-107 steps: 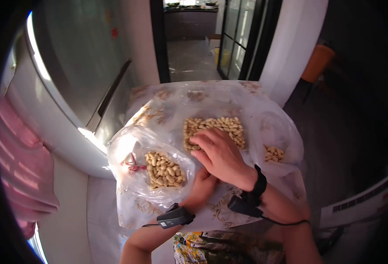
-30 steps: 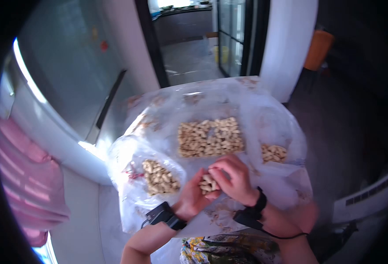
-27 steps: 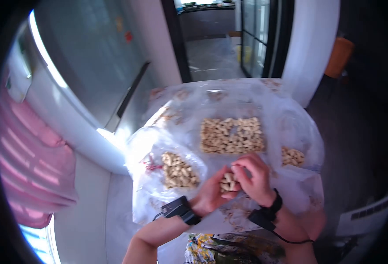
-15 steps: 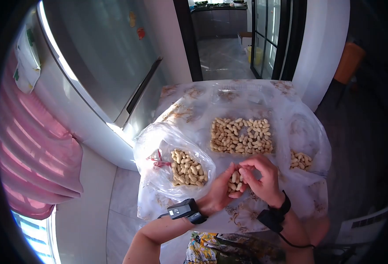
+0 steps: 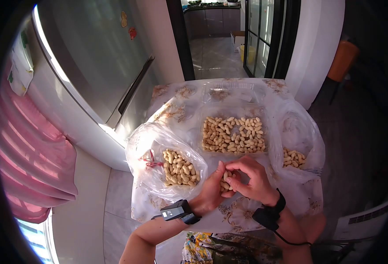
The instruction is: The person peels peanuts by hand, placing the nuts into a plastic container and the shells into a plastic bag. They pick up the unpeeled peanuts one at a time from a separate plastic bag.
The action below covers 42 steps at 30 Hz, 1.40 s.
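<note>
My left hand (image 5: 209, 192) is cupped around several unshelled peanuts (image 5: 225, 181), in front of the clear tray on the table. Curled over them from the right, my right hand (image 5: 256, 182) has its thumb and fingertips closed at a peanut; the fingers partly cover the contact. Beyond both hands, the clear plastic tray (image 5: 233, 152) holds many peanuts (image 5: 218, 136), with a gap in their layer near the middle. Left of my hands lies an open clear plastic bag (image 5: 136, 145) with a pile of peanuts (image 5: 179, 169) and a red tie. Another clear bag (image 5: 297, 127) on the right contains fewer peanuts (image 5: 294, 158).
The table (image 5: 242, 213) has a patterned pale cover. The tray's clear lid (image 5: 229, 93) stretches behind it. A fridge (image 5: 92, 57) and pink cloth (image 5: 35, 163) stand to the left. An orange chair (image 5: 342, 60) is at right, and a doorway opens behind the table.
My right thumb and fingers have closed in on the peanuts in my left hand. The whole view has shifted slightly, so the table sits further left. The bags and tray look unmoved.
</note>
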{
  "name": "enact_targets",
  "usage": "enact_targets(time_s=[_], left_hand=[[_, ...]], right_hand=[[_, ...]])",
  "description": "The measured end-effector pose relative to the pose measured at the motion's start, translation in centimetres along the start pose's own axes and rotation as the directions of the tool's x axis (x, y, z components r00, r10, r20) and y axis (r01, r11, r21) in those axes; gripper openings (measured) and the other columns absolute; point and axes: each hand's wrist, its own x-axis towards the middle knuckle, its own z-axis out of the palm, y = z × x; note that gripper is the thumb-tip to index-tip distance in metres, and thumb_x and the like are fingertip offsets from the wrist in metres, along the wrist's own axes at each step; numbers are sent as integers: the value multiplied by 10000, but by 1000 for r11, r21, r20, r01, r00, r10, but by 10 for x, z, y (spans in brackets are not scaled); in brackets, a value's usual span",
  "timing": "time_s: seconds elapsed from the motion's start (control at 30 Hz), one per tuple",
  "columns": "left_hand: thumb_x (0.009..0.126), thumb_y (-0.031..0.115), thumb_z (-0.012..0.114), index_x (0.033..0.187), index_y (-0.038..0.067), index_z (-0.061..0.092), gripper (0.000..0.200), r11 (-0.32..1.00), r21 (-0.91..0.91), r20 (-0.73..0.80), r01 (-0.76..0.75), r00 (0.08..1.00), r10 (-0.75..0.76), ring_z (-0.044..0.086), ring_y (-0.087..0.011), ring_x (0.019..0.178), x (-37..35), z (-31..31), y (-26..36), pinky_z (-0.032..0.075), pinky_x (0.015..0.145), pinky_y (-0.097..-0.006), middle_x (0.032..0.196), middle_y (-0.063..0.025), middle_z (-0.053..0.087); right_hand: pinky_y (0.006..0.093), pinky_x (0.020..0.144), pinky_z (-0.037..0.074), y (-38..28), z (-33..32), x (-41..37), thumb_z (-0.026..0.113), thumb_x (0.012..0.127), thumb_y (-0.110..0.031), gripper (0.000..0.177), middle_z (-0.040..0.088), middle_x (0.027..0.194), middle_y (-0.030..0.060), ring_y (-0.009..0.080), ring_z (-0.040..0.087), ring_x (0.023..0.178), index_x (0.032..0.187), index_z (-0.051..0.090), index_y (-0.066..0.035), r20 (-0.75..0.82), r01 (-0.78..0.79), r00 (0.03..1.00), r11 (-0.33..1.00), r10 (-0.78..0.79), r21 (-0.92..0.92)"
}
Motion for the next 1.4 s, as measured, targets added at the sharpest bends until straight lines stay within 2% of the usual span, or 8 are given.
enact_targets(time_s=[0.23, 0.3, 0.5, 0.83, 0.9, 1.03, 1.27, 1.4], left_hand=[[1010, 614, 264, 1003, 93, 570, 605, 1000, 8, 16, -6, 1000, 6, 462, -70, 615, 1, -6, -2, 290, 492, -226, 817, 18, 562], [1008, 618, 260, 1002, 92, 574, 612, 1000, -1, 110, 13, 994, -13, 470, -65, 622, 4, -11, -2, 297, 499, -224, 834, 20, 572], [1008, 620, 263, 996, 99, 577, 609, 999, 51, -15, 0, 1000, 1, 471, -59, 627, 1, -7, -2, 290, 504, -215, 841, 18, 574], [986, 647, 306, 1001, 104, 598, 617, 1000, 27, 84, 11, 996, -13, 555, -87, 672, 4, -19, -4, 332, 486, -219, 874, -16, 624], [1000, 630, 287, 1000, 94, 586, 614, 999, 46, -56, 17, 998, -15, 521, -74, 657, 3, -11, -4, 315, 486, -212, 869, -2, 602], [987, 649, 311, 1010, 117, 605, 609, 997, 57, -106, 43, 994, -37, 561, -89, 694, 4, -17, -5, 337, 497, -210, 888, -10, 623], [1019, 586, 309, 948, 129, 608, 550, 997, 56, 13, -53, 999, 52, 602, -97, 682, 8, -15, -7, 403, 477, -213, 837, -5, 638], [1024, 555, 341, 989, 166, 604, 471, 994, 16, -105, -105, 989, 106, 590, -93, 636, 9, -15, -6, 412, 459, -231, 827, 7, 634]], right_hand=[[339, 716, 488, 2, 1, -2, 771, 769, -116, 285, 668, 911, 71, 232, 615, 802, 1025, 672, -42, 28, 0, 1000, 999, 2, -49], [347, 714, 488, 3, 2, -3, 791, 764, -148, 310, 660, 898, 72, 247, 611, 802, 1029, 668, -44, 31, 1, 1000, 998, 0, -60], [358, 724, 494, 6, 3, -6, 782, 783, -178, 305, 649, 922, 74, 256, 608, 822, 1035, 663, -55, 44, -20, 999, 997, 24, -77], [361, 700, 497, 5, 2, -7, 782, 786, -216, 314, 644, 899, 65, 256, 609, 799, 1033, 662, -64, 44, -22, 999, 994, 26, -105], [363, 691, 496, 5, 3, -7, 782, 785, -219, 313, 641, 886, 63, 254, 608, 791, 1031, 663, -68, 25, -24, 999, 993, 27, -113], [382, 671, 489, 11, 4, -8, 755, 796, -226, 262, 626, 847, 79, 275, 600, 777, 956, 632, -59, 20, 51, 999, 994, -49, -96], [399, 644, 462, 14, 7, -13, 729, 813, -236, 255, 566, 787, 96, 296, 587, 751, 893, 595, -35, -60, 53, 997, 998, -54, -29], [399, 634, 454, 13, 7, -13, 721, 819, -222, 245, 554, 774, 97, 293, 579, 743, 875, 581, -29, -75, 104, 992, 994, -105, -13]])
